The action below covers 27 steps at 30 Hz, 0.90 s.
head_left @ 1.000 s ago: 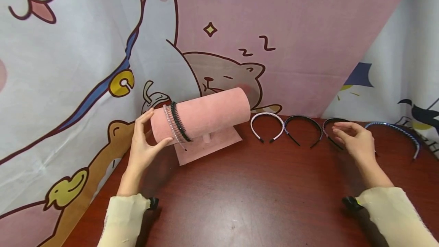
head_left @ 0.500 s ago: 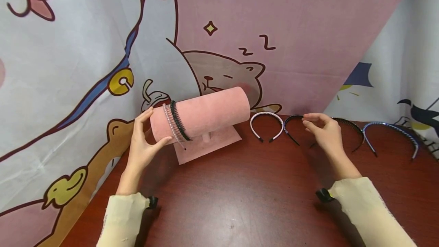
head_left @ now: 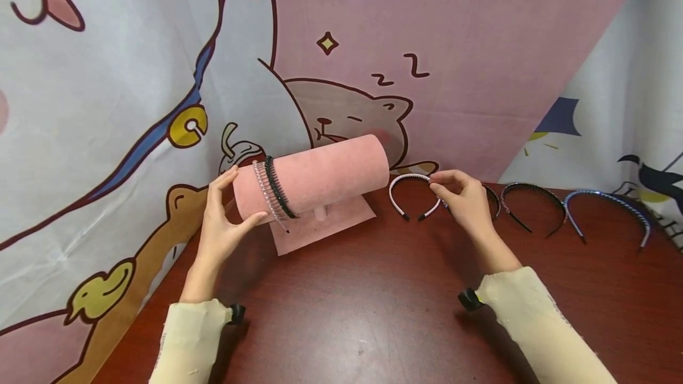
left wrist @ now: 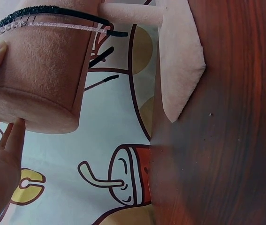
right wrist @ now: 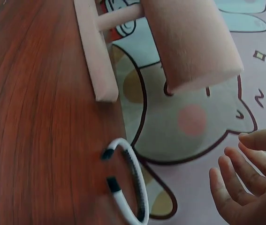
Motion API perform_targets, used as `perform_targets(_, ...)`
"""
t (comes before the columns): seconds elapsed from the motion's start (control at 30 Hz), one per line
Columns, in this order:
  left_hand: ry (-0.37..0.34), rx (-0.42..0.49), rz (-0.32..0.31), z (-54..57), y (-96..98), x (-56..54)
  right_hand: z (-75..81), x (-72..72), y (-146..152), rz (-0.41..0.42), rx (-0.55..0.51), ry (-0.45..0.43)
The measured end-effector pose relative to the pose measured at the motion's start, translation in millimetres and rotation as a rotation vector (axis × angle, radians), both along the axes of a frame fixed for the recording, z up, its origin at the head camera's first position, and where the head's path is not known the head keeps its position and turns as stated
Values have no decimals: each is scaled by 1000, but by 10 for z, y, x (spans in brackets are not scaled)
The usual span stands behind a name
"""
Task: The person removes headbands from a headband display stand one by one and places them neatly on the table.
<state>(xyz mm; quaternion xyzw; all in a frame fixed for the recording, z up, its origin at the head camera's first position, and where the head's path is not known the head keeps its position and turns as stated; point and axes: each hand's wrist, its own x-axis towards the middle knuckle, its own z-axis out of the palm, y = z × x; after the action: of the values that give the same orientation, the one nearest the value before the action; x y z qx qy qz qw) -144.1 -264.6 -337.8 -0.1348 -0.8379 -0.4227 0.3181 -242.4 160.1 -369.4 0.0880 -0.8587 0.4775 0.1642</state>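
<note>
A pink plush headband display stand (head_left: 331,173), a padded roll on a post and flat base, is on the left of the table. My left hand (head_left: 220,212) grips the roll's left end, thumb in front, fingers round the end face. Beside the thumb, a clear beaded headband (head_left: 262,185) and a black one (head_left: 274,179) sit round the roll. My right hand (head_left: 464,197) is held over the headband row, nearest the white headband (head_left: 395,191). In the right wrist view its loosely bent fingers (right wrist: 236,176) hold nothing, apart from that headband.
Right of the white headband, a dark headband (head_left: 493,200) is partly hidden behind my right hand. Farther right lie a black headband (head_left: 533,187) and a blue one (head_left: 608,195). A cartoon-printed cloth (head_left: 453,28) rises behind the reddish-brown table (head_left: 363,313).
My right hand has moved left along the row, from the black headband past the dark one to the white one. The left hand keeps its grip on the display stand.
</note>
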Motion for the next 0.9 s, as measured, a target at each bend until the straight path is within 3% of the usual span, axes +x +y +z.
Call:
perform_targets(0.37,-30,0,6,2,1,-16,82,49,-385,109,-59,-2)
perform_targets(0.73,-72,13,20,14,5,4,107,64,-623,138,-54,-12)
perform_targets(0.9,-81,20,22,-50,-42,-44,115,87,-705,169,-67,2)
